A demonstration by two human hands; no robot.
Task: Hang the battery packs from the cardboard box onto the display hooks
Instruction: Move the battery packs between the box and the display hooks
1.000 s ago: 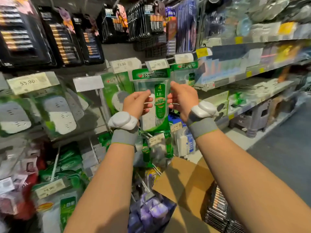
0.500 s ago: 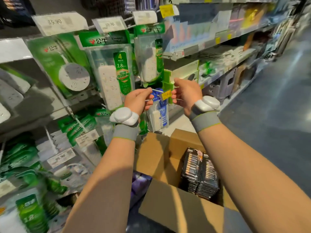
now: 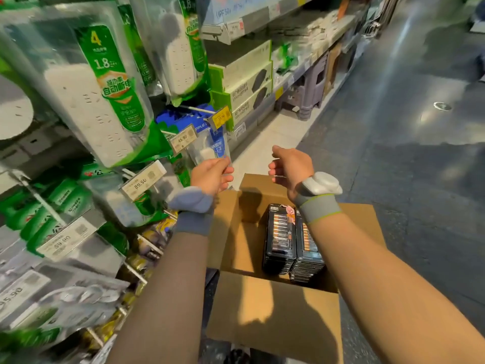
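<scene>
Grey shop flooring (image 3: 393, 179) runs along the right side of one open cardboard box (image 3: 275, 319). Hooked displays of green-packaged power strips (image 3: 105, 95) hang above the box's left side.

Battery packs (image 3: 279, 232): two stacks, side by side, lying inside the box in its right half. The count per stack is not readable. Each pack is a black card carrying a row of copper-and-black cells. The top card of the left stack shows a pink figure at its head.

Two hands observed, both above the box's far edge and apart from the stacks.

Left hand (image 3: 211, 174): fingers loosely curled, nothing gripped. Contact with the clear, blue-printed packet (image 3: 212, 148) just above it cannot be determined.

Right hand (image 3: 291, 166): fingers loosely curled, empty.

Each wrist bears one grey band (image 3: 319, 208) with a white device (image 3: 321, 183).
</scene>
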